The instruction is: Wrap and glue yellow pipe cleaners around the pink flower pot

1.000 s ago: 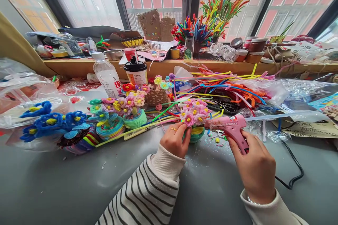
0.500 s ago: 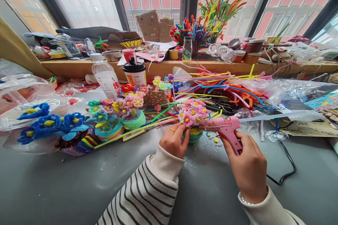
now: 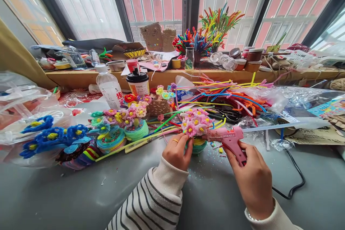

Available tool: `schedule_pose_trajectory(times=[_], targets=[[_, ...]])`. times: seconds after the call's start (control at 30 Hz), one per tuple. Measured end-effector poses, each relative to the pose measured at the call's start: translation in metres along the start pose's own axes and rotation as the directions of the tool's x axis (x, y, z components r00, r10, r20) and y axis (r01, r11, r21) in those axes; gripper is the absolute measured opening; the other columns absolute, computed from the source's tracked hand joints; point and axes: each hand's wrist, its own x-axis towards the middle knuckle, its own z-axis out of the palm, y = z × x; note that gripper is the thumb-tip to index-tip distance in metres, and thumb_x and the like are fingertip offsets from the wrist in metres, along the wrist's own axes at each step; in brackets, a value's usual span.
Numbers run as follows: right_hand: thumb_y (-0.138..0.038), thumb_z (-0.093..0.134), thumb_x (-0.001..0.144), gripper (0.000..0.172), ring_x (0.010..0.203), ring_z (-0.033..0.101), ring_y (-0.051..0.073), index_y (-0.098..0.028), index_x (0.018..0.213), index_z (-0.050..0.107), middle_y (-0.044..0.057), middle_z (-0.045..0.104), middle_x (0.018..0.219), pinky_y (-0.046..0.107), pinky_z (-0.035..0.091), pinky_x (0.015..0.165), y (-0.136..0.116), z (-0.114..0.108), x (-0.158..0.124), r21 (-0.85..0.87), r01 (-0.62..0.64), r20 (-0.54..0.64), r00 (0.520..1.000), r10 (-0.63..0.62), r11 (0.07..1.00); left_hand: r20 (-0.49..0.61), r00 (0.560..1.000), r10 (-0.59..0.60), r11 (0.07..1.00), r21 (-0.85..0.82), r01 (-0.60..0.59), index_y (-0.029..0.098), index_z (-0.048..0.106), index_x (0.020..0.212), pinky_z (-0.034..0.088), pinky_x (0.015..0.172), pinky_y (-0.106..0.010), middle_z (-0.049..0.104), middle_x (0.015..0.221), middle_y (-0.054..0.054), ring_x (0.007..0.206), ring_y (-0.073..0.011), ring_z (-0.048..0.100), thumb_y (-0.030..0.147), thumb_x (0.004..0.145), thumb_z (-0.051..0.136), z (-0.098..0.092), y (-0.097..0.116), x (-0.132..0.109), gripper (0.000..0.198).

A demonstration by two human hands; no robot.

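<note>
My right hand is wrapped round the grip of a pink hot glue gun, with a long clear glue stick jutting from its back. The gun's nozzle points left, close against a small pot wound in green and yellow. Pink pipe-cleaner flowers with yellow centres fill the top of that pot. My left hand, a ring on one finger, pinches at the lower left edge of these flowers. Its fingertips partly hide what they grip, and the nozzle's very tip is hard to make out.
Finished flower pots and blue pipe-cleaner flowers stand at left. Behind are a water bottle, a lidded cup and heaped pipe cleaners. A black cord curves across the grey table at right.
The view has tilted up slightly, so everything sits a little lower in the picture. Both hands, the glue gun and the flower pot keep nearly the same places relative to one another.
</note>
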Motion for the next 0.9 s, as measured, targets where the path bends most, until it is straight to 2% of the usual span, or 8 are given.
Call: schedule_pose_trajectory(times=[0.37,0.63,0.9], targets=[[-0.052,0.044,0.070,0.046,0.073,0.055,0.021,-0.011,0.090,0.050,0.011,0.058,0.081,0.027,0.040,0.058,0.0036,0.0002,-0.0005,-0.048,-0.027,0.004,1.000,0.027,0.998,0.037,0.999,0.014,1.000,0.016,-0.014,0.013,0.059,0.079,0.050,0.066,-0.024,0.064,0.076,-0.006,0.070,-0.0146,0.060,0.018,0.072,0.052,-0.0016,-0.0017,0.0001,0.011],[-0.053,0.046,0.068,0.048,0.073,0.055,0.021,-0.012,0.090,0.050,0.011,0.058,0.081,0.028,0.040,0.058,0.0035,0.0011,-0.0008,-0.064,-0.039,-0.003,0.999,0.039,0.997,0.017,1.000,-0.019,1.000,0.023,0.019,0.015,0.059,0.081,0.050,0.066,-0.025,0.064,0.076,-0.006,0.071,-0.0151,0.060,0.020,0.073,0.050,-0.0021,0.0015,0.0002,0.012],[-0.054,0.047,0.067,0.050,0.071,0.055,0.020,-0.011,0.091,0.051,0.010,0.058,0.079,0.026,0.040,0.058,0.0039,0.0007,-0.0017,-0.071,-0.024,0.009,1.000,0.025,0.997,-0.005,1.000,0.014,0.999,0.037,-0.014,0.013,0.059,0.078,0.051,0.065,-0.025,0.065,0.074,-0.006,0.070,-0.0155,0.060,0.018,0.072,0.052,-0.0022,0.0030,0.0026,0.011]])
